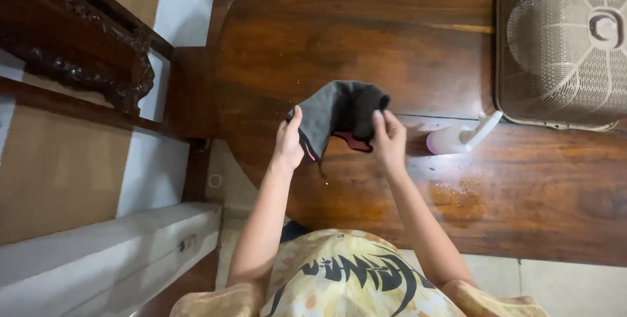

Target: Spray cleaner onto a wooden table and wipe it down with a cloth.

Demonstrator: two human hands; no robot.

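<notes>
Grey cloth (339, 111) held between left hand (288, 144) and right hand (390, 139).

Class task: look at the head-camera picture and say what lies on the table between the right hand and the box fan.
In the head view, a pale pink spray bottle lies between the right hand and the box fan.

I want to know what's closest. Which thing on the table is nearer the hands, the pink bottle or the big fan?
The pink spray bottle: it lies right beside the right hand, while the beige box fan sits farther off at the table's corner.
</notes>
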